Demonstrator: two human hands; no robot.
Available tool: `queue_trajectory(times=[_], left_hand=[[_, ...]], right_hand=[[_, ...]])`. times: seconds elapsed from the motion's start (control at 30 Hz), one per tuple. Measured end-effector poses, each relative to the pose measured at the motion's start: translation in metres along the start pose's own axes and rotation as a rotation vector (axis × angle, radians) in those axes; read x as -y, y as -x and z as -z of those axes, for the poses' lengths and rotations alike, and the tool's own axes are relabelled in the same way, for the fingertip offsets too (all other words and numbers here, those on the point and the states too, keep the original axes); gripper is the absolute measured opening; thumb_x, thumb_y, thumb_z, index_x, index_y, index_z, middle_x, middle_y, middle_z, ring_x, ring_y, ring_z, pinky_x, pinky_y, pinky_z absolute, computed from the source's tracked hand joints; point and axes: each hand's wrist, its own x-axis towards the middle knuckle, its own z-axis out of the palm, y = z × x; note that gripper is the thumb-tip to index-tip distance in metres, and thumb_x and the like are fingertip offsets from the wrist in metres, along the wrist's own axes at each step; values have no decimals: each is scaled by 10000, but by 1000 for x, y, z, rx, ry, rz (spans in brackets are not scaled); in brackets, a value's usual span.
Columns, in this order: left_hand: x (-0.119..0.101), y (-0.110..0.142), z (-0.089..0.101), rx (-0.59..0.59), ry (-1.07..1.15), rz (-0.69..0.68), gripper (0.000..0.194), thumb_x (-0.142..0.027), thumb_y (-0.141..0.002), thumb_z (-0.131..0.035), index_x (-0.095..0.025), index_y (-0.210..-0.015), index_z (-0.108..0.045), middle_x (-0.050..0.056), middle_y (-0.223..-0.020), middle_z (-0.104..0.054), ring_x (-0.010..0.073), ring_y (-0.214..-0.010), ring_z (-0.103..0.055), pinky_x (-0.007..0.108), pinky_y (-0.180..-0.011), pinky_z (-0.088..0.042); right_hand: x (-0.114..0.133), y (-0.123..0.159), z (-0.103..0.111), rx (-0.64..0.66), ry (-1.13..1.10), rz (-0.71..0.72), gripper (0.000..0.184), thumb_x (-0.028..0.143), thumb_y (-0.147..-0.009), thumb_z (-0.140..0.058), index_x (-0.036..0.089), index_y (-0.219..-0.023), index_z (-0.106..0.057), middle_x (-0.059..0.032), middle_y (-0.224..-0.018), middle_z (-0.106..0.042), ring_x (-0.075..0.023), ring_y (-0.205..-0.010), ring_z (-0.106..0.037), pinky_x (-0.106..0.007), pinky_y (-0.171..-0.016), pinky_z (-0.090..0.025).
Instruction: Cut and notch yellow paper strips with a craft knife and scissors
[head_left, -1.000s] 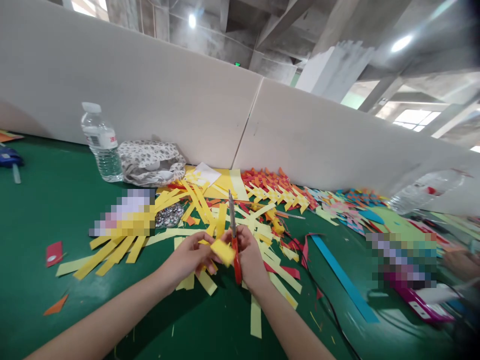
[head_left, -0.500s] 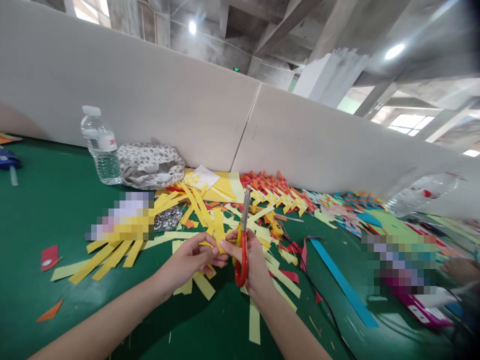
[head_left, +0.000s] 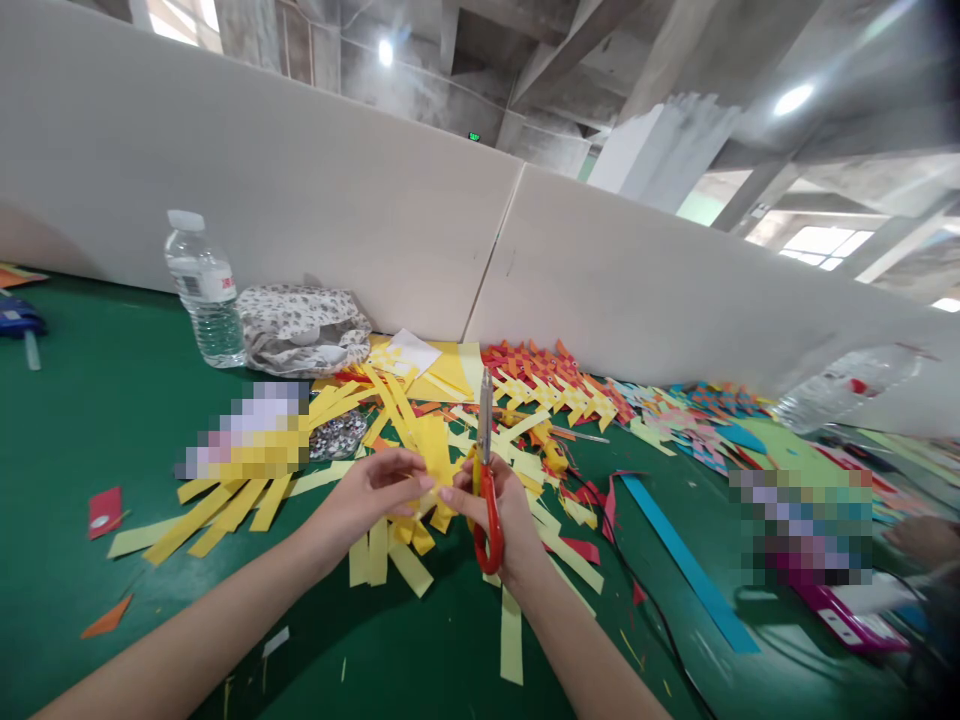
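Just above the table middle, a folded yellow paper strip [head_left: 433, 447] stands up between my hands. My left hand [head_left: 375, 495] pinches its lower left side with thumb and fingers. In my right hand [head_left: 504, 515] are scissors [head_left: 489, 500] with red and yellow handles, blades pointing up and away; the thumb of that hand also presses against the yellow paper. Underneath lie pale yellow strips [head_left: 409, 570], with bright yellow strips [head_left: 225, 515] fanned out to the left.
A water bottle [head_left: 202, 290] and a patterned cloth bag [head_left: 304, 325] stand by the white partition [head_left: 337, 200]. Woven paper pieces [head_left: 555, 380] lie behind. On the right are a blue strip [head_left: 686, 560], a black cable [head_left: 660, 630], a second bottle [head_left: 855, 385] and another person's hand [head_left: 926, 540].
The yellow strip now shows a broader face between my hands. My left hand has shifted slightly left, its fingers straighter. A small pale scrap has appeared above my left forearm's lower edge.
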Motion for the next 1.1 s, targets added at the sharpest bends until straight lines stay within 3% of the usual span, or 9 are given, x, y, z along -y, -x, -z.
queue_trajectory(times=[0.07, 0.23, 0.5, 0.77, 1.1], left_hand=[[-1, -2, 2, -52, 34, -6, 269, -310, -568, -776, -195, -754, -620, -10, -788, -610, 139, -756, -588, 226, -622, -500], [1, -5, 5, -52, 75, -64, 195, -255, -580, -770, -175, -621, -598, -40, -648, -561, 88, -619, -539, 185, -592, -475], [2, -7, 8, -61, 58, -75, 224, -375, -645, -727, -166, -677, -654, -10, -676, -595, 100, -642, -556, 192, -594, -472], [-5, -4, 11, -83, -21, -89, 243, -397, -653, -713, -161, -692, -674, 18, -662, -627, 136, -669, -590, 229, -616, -483], [-3, -6, 12, -117, 2, -90, 279, -425, -617, -731, -167, -701, -665, 20, -688, -650, 168, -724, -632, 266, -659, -508]], right_hand=[[-3, -1, 1, 55, 40, -28, 475, 140, -442, -840, 210, -767, -500, 74, -638, -587, -98, -612, -570, -239, -637, -469], [-10, -1, 0, 138, 93, -36, 501, 146, -430, -842, 221, -749, -463, 83, -606, -581, -117, -590, -581, -246, -585, -463], [-7, 1, -1, 108, 135, -42, 482, 160, -438, -836, 217, -746, -469, 69, -656, -602, -113, -599, -575, -253, -597, -472], [-10, -2, -1, 79, 153, -31, 480, 194, -430, -840, 214, -746, -480, 48, -665, -624, -157, -661, -624, -317, -690, -503], [-1, 2, -1, 37, 190, -22, 425, 199, -498, -817, 222, -750, -475, 55, -671, -614, -150, -650, -601, -326, -690, -493]])
